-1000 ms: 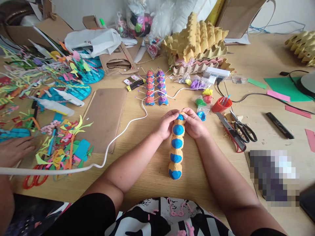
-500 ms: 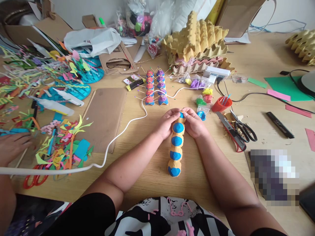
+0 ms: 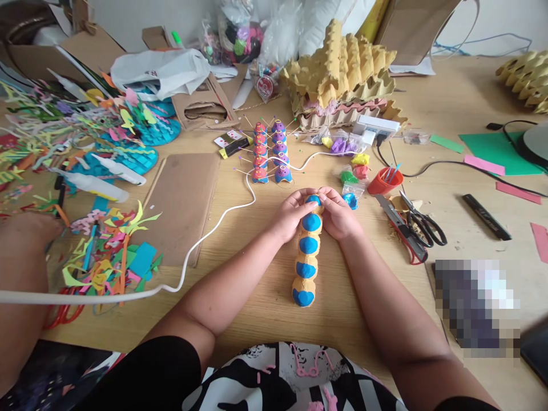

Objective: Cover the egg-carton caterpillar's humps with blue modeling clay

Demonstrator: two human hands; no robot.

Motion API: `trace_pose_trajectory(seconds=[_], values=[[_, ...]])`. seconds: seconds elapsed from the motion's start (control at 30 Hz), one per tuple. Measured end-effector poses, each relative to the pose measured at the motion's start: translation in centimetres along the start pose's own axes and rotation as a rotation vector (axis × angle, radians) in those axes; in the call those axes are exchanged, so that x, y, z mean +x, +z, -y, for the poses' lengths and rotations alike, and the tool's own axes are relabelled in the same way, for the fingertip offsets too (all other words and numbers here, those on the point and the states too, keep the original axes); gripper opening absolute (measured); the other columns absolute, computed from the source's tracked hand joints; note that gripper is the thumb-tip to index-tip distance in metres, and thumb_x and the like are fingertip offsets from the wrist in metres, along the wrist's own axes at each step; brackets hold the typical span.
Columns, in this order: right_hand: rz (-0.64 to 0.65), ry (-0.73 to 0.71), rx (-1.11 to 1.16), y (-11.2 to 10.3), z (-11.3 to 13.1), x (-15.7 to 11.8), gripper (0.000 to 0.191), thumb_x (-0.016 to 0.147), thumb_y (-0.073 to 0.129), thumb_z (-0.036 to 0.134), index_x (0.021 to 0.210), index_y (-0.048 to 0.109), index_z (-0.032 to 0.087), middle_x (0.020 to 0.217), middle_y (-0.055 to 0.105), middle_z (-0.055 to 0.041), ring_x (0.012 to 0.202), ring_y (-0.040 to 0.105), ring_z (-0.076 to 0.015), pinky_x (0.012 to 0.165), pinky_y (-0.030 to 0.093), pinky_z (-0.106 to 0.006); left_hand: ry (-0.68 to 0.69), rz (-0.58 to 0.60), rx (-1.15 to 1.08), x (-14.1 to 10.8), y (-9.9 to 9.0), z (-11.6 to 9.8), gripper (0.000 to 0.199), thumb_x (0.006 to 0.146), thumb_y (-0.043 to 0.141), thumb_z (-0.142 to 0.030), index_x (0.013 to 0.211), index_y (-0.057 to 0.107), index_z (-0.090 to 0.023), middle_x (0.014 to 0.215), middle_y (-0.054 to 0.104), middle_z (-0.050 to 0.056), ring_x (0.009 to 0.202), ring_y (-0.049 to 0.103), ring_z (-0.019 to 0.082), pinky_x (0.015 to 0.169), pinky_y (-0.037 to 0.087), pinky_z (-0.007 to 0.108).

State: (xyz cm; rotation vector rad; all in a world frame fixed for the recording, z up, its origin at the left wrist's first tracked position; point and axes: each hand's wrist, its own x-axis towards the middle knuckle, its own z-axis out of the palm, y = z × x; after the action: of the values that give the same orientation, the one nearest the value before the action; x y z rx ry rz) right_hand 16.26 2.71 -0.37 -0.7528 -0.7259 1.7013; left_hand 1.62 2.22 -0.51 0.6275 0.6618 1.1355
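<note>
Both forearms are reaching in from the near edge, and the two hands are meeting at the strip's far end. The left hand (image 3: 292,216) is laying its thumb on the farthest blue cap, fingers curling round the side; the right hand (image 3: 341,217) is pinching the opposite side — both grips closing narrowly on the egg-carton strip (image 3: 307,246), which is lying lengthwise on the table (image 3: 252,274) in front of the person.

Over to the containers: the orange-red cup (image 3: 385,182) is holding slim blue sticks, and small clear bags (image 3: 341,145) are showing purple and yellow lumps.

Now the textures — smooth blue domes are capping the strip's rough tan bumps, while bumpy, peaked egg trays (image 3: 345,68) are stacking up beyond.
</note>
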Motion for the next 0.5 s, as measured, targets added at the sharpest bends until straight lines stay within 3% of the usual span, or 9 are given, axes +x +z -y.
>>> trace_pose_trajectory(seconds=[0.27,0.5], values=[[0.002,0.005,0.010,-0.25,0.06,0.09,0.050,0.066,0.108,0.047,0.091,0.070,0.026,0.081,0.072,0.0066,0.074,0.066,-0.0115,0.071,0.058,-0.025,0.107,0.022,0.086,0.21,-0.54,0.61,0.050,0.070,0.106,-0.036,0.111,0.081,-0.021,0.111,0.083,0.001,0.104,0.072,0.013,0.099,0.052,0.026],[0.001,0.023,0.022,-0.06,0.23,-0.05,0.053,0.066,0.104,0.054,0.090,0.067,0.026,0.081,0.068,0.0046,0.072,0.062,-0.0132,0.066,0.055,-0.027,-0.006,0.042,-0.021,-0.29,0.06,-0.29,0.058,0.061,0.109,-0.038,0.108,0.080,-0.021,0.104,0.083,0.000,0.091,0.073,0.012,0.087,0.053,0.026]])
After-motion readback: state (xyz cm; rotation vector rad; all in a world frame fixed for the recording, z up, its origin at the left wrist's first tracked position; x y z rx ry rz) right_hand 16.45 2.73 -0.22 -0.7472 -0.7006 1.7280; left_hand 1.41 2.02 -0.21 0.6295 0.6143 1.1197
